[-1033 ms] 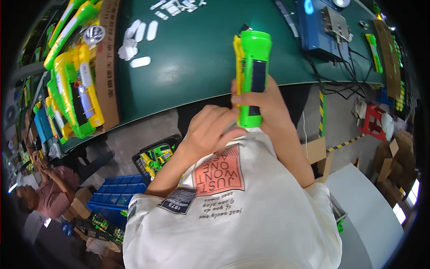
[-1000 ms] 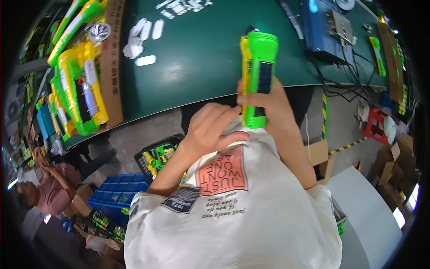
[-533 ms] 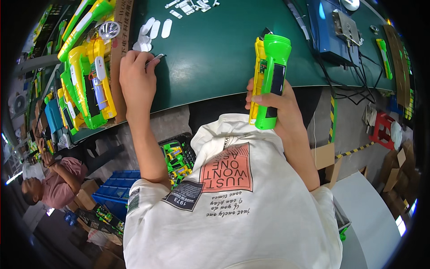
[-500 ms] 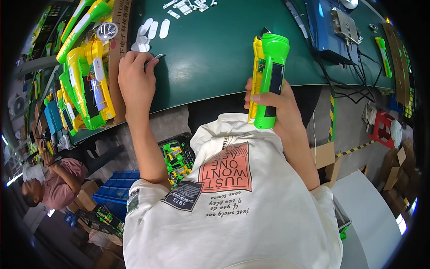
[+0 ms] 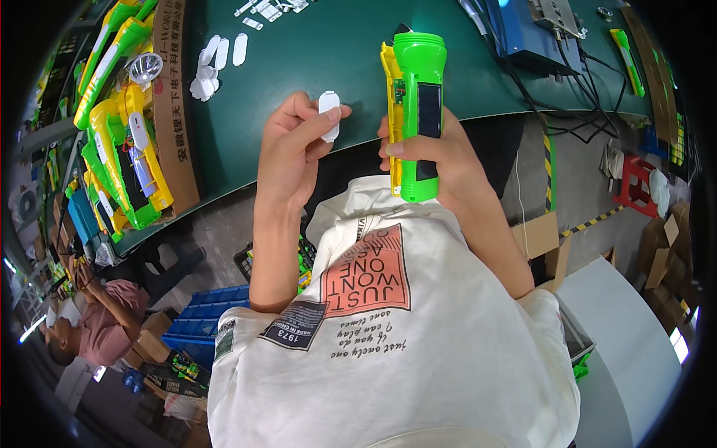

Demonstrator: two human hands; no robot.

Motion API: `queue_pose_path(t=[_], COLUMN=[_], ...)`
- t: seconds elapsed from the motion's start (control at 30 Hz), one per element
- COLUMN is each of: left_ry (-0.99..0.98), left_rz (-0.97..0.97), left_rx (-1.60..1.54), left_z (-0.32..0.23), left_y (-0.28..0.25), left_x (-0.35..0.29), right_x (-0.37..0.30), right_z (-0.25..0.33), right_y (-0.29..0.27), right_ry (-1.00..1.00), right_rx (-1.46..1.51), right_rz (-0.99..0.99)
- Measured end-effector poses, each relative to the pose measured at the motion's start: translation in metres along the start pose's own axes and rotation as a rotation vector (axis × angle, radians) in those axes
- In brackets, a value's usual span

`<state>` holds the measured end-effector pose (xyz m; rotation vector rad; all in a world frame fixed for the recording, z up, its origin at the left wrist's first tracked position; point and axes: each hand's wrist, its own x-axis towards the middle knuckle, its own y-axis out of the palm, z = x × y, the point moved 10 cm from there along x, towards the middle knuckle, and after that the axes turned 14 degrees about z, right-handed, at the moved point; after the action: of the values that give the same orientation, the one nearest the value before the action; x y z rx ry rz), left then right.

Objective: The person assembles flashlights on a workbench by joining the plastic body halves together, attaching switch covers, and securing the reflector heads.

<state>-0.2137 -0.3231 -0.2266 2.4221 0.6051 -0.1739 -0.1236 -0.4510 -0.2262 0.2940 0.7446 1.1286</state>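
My left hand (image 5: 293,142) pinches a white oval plastic cover (image 5: 328,117) between thumb and fingers, above the table's near edge. To its right, my right hand (image 5: 433,149) is wrapped round a green and yellow flashlight (image 5: 420,82), held upright with its head away from me. A dark panel lies along the flashlight's green side. Its yellow half stands slightly apart, and a small green circuit board shows in the gap. More white oval covers (image 5: 222,54) lie loose on the green table (image 5: 299,56), left of the flashlight.
Small white parts (image 5: 270,9) lie at the far edge. A cardboard box (image 5: 178,112) with flashlight shells (image 5: 123,160) stands at left. On the right are a blue device (image 5: 523,45) with black cables (image 5: 571,112) and another flashlight (image 5: 627,63). A co-worker (image 5: 108,321) is at lower left.
My left hand has lifted a white oval cover off the table and brought it right, toward the flashlight. The right hand still grips the flashlight, now slightly further left in view.
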Motion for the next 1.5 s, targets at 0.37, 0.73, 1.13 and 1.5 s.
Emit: queue_pose_path(t=[0.37, 0.73, 1.13, 1.5], left_ry=[0.125, 0.213, 0.264, 0.303], left_rz=[0.034, -0.011, -0.019, -0.031], left_rx=[0.184, 0.315, 0.538, 0.549], left_z=[-0.002, -0.008, -0.018, -0.011], left_y=[0.026, 0.039, 0.046, 0.041], left_x=[0.009, 0.010, 0.012, 0.010], right_x=[-0.001, 0.001, 0.000, -0.002], right_z=[-0.002, 0.000, 0.001, -0.001], right_y=[-0.002, 0.004, 0.005, 0.007], right_ry=[-0.016, -0.044, -0.036, -0.019], right_rx=[0.028, 0.047, 0.037, 0.024], right_rz=[-0.015, 0.045, 0.015, 0.049])
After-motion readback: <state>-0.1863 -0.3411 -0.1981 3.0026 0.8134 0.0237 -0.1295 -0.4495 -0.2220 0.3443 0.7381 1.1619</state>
